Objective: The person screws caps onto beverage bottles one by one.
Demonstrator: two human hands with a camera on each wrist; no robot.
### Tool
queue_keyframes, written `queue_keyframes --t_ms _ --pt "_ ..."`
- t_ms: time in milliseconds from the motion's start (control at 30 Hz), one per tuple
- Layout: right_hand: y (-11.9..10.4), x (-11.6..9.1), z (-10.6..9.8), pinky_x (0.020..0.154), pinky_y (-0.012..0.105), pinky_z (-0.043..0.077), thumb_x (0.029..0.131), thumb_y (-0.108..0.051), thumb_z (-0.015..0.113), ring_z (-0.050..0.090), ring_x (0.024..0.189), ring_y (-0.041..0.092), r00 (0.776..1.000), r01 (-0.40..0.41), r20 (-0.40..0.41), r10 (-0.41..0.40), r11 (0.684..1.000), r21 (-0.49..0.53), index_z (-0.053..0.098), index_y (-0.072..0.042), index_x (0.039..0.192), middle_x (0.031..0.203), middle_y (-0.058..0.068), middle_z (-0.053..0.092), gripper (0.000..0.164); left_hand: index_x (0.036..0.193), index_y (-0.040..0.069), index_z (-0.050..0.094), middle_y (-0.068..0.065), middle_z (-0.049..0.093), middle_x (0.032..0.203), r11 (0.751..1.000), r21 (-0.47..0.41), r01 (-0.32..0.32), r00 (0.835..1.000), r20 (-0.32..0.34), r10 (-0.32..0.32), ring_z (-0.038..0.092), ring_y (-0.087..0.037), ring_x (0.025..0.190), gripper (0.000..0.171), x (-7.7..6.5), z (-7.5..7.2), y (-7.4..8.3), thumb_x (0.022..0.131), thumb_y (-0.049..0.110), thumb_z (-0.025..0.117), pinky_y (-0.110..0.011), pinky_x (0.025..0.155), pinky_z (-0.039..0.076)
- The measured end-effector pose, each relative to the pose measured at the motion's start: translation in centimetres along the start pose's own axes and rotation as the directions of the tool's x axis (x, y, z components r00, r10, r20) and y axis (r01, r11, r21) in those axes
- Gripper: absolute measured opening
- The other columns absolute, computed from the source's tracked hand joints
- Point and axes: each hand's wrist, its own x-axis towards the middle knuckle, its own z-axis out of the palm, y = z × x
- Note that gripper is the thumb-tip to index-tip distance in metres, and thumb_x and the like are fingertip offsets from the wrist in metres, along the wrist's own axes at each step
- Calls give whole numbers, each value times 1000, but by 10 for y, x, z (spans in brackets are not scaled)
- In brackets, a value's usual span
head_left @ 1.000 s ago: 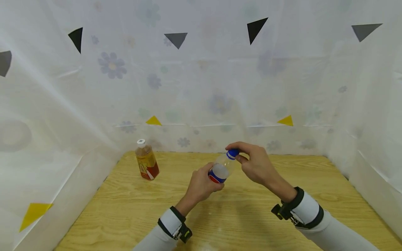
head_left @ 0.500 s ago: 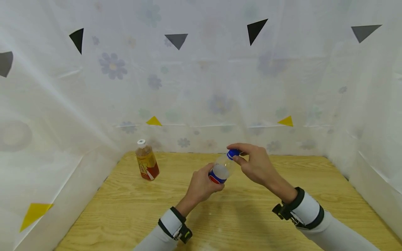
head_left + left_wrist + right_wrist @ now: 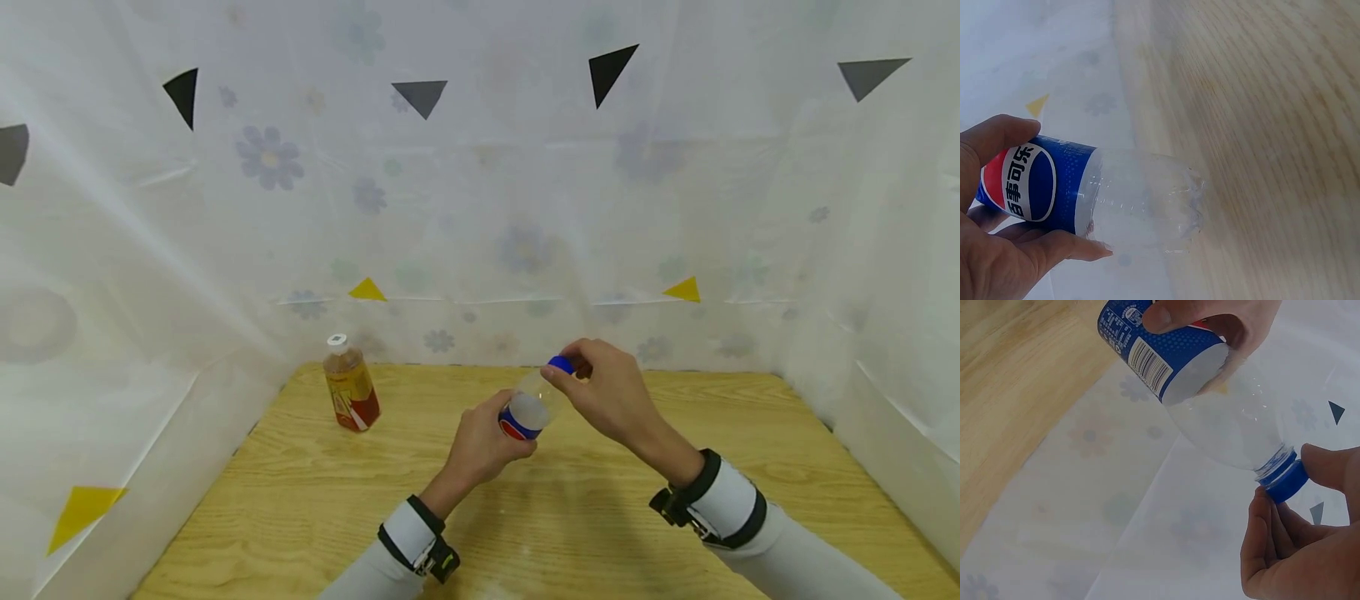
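My left hand [image 3: 483, 442] grips a clear plastic soda bottle [image 3: 1141, 200] round its blue, red and white label [image 3: 1063, 181]. The bottle is tilted above the table, its neck leaning up to the right, and no liquid shows inside. My right hand [image 3: 611, 392] pinches the blue cap [image 3: 1286, 481] between thumb and fingers. In the right wrist view the cap sits at the bottle's mouth, with the clear neck thread [image 3: 1272, 461] and a blue ring showing behind it.
A second bottle [image 3: 351, 387] with a white cap, a yellow and red label and amber contents stands upright at the table's back left. The wood-grain table [image 3: 337, 517] is walled by white flowered sheeting [image 3: 480, 208] at the back and sides.
My right thumb and fingers have turned round the blue cap, the thumb moving up and left and the forefinger drawing back to the right. The left hand and the bottle have barely moved.
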Motion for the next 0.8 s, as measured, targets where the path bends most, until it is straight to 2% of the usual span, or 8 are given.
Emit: queue_keyframes --t_ms 167,300,400,567,667,800 --pt "-2 -1 2 77 38 51 96 -32 71 62 89 21 999 -34 22 33 999 1 69 -7 109 98 6 67 28 135 10 60 -11 72 116 1000 1 -1 1000 -2 1 71 -26 101 63 0 -1 0 78 20 86 -42 82 59" --pt "-3 -3 2 79 44 54 95 -42 71 64 98 29 995 -77 65 78 997 -29 63 -3 128 105 11 68 52 134 10 61 -11 72 116 1000 -10 1 1000 -2 -1 71 -27 101 62 -1 -1 -1 78 18 86 -43 82 59" --pt "-4 -3 0 84 50 55 94 -43 71 64 108 35 993 -75 89 77 997 -32 54 -5 143 115 16 68 64 134 9 60 -11 72 117 1000 -17 5 1000 1 -5 71 -28 102 62 -2 -1 -1 79 18 86 -43 83 59" --pt "-7 -5 -5 97 59 50 96 -17 69 61 117 42 995 -11 103 7 999 39 50 -9 148 135 19 63 56 136 9 60 -12 72 118 1000 -24 3 1000 1 -3 71 -28 103 64 -1 -2 -1 78 18 86 -44 83 59" --pt "-9 -6 -6 99 59 49 97 -6 63 62 117 38 993 -2 116 -5 998 56 56 -8 143 134 16 64 47 135 9 60 -12 72 118 1000 -20 -1 1000 -1 1 71 -28 103 64 -1 -2 -1 78 18 86 -44 83 59" --pt "-11 -6 -5 97 59 52 99 -1 58 65 118 35 992 -24 124 17 998 52 61 -8 137 129 15 68 39 134 9 60 -11 72 117 1000 -10 -5 1000 -2 5 71 -28 102 63 -1 -1 -2 78 19 87 -44 83 59"
